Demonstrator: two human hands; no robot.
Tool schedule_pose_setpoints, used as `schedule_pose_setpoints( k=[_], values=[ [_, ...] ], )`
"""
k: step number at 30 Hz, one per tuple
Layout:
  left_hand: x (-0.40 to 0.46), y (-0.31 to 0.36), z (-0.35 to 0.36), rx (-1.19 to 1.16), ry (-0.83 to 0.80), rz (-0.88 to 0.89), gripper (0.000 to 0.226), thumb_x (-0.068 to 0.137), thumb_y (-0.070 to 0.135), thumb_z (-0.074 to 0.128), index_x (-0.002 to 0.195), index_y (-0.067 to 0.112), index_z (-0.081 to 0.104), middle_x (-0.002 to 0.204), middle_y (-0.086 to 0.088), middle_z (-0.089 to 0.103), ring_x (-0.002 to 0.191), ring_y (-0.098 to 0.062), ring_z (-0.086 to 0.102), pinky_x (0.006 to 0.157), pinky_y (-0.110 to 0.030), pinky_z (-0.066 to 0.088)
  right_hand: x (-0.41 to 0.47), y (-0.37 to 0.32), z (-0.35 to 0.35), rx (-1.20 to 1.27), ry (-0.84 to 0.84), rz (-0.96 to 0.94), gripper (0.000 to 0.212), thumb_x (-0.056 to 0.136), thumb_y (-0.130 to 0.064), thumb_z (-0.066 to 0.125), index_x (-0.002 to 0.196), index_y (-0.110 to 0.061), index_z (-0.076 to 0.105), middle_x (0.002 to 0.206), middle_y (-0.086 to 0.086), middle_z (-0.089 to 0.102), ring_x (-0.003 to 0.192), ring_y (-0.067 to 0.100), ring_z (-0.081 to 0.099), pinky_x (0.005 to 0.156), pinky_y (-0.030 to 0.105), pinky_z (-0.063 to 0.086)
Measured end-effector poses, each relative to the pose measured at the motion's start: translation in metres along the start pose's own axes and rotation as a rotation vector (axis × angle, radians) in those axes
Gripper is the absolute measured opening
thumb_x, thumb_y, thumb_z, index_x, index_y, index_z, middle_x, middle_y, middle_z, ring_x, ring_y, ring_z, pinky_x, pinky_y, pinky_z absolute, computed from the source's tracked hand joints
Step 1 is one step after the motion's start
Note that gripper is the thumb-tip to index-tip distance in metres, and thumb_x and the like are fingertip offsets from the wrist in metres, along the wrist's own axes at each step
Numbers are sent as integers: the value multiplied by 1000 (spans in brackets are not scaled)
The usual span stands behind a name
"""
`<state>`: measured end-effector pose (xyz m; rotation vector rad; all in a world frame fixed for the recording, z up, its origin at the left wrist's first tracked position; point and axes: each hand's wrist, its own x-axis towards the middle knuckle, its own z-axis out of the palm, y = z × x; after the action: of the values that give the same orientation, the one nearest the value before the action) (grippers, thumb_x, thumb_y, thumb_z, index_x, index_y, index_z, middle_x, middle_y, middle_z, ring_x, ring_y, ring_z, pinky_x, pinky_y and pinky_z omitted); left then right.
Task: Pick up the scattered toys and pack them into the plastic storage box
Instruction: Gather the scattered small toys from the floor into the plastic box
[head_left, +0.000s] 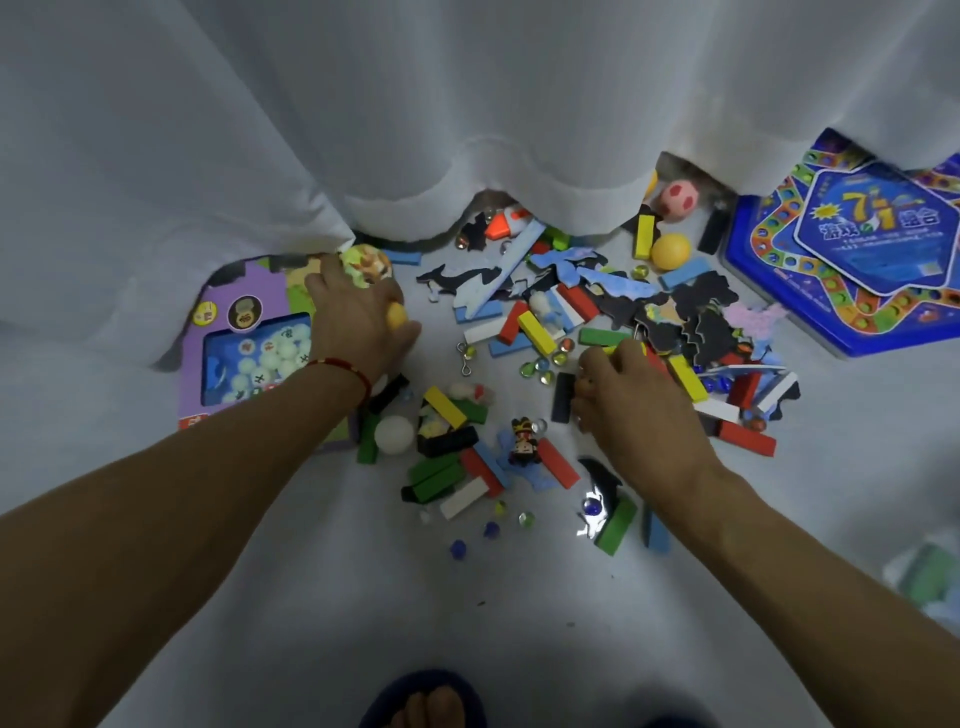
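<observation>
Progress: the task looks to be at an early stage; most toys lie scattered on the pale grey floor (519, 613), and no plastic storage box can be identified in view, so I cannot tell how much is packed
Scattered toys: the pile of coloured wooden blocks (540, 332), dark animal puzzle pieces (696, 312) and small glass marbles (543, 366) fills the middle, in front of the white curtain (467, 130)
Left hand: the left hand (358, 322) is at the left of the pile, fingers curled around a small yellow ball (397, 315); a round patterned ball (366, 264) is touching its far side, maybe held too
Right hand: the right hand (634, 400) rests low on the right part of the pile, fingers bent down on the blocks; what exactly it pinches I cannot tell
Still to collect: an orange ping-pong ball (671, 251), a pink and red soft ball (678, 200), a white ball (395, 434), a small toy figure (523, 441)
Other things: a purple game box with white pieces (244, 343) at far left, a blue hexagonal board game tin (852, 260) at far right
</observation>
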<state>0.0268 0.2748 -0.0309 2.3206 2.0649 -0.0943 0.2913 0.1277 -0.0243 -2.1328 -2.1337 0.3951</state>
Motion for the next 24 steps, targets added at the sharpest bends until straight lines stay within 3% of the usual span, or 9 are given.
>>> schedule_pose_setpoints(
  k=[5,8,10,12,14,16,18,21,24],
  values=[
    [-7,4,-6,-48,20,22,22,78,37,75,84,18,68,125,-20,37,105,-40,40,89,-42,38,4,-6,5,-54,-69,34,56,82,-11,75,130,-12,46,118,14,49,78,24,59,62,36,55],
    [-7,-1,-7,-31,47,71,18,82,33,72,87,16,71,125,-22,38,102,-41,41,88,-44,37,2,-8,-6,15,16,39,44,88,-11,69,128,-10,52,119,15,54,92,28,60,70,32,48],
    [-11,0,-7,-96,67,87,18,81,30,72,87,14,74,128,-21,39,105,-41,41,91,-43,38,-5,-8,-14,277,142,115,23,97,-21,59,119,-14,59,108,7,60,89,17,60,69,24,42],
    [-18,7,-11,-166,98,113,16,80,29,73,85,14,77,132,-20,38,107,-39,41,91,-41,40,-14,-13,-25,675,101,311,17,99,-33,57,109,-19,62,92,-4,65,76,2,63,62,13,43],
    [-28,16,-20,-293,164,112,14,78,28,76,84,15,78,135,-19,39,111,-37,42,92,-39,40,-28,-22,-36,1116,-20,506,18,99,-31,57,105,-18,67,84,2,70,69,6,67,58,19,50],
    [-47,33,-39,-484,243,99,14,77,29,79,83,16,78,134,-15,42,112,-27,45,95,-35,43,-44,-31,-52,1380,-90,656,19,100,-24,53,100,-17,71,87,11,71,73,21,67,59,28,53],
    [-76,59,-66,-752,251,34,12,78,32,80,81,21,77,128,-6,45,106,-14,51,92,-28,47,-62,-35,-75,1572,-126,743,24,100,-25,50,100,-15,72,89,13,72,72,23,66,56,31,52],
    [-123,106,-121,-1193,29,-56,13,80,34,79,81,21,78,101,2,70,89,-12,67,74,-26,57,-92,-31,-117,1738,-136,743,28,101,-29,50,110,-8,68,93,13,74,68,22,67,52,28,54],
    [-156,158,-177,-1582,-379,-106,21,82,26,78,95,10,77,92,-2,76,80,-11,71,64,-25,57,-137,-12,-166,1752,99,676,25,99,-27,54,107,-6,65,94,10,72,75,19,68,57,25,56]
  ],
)
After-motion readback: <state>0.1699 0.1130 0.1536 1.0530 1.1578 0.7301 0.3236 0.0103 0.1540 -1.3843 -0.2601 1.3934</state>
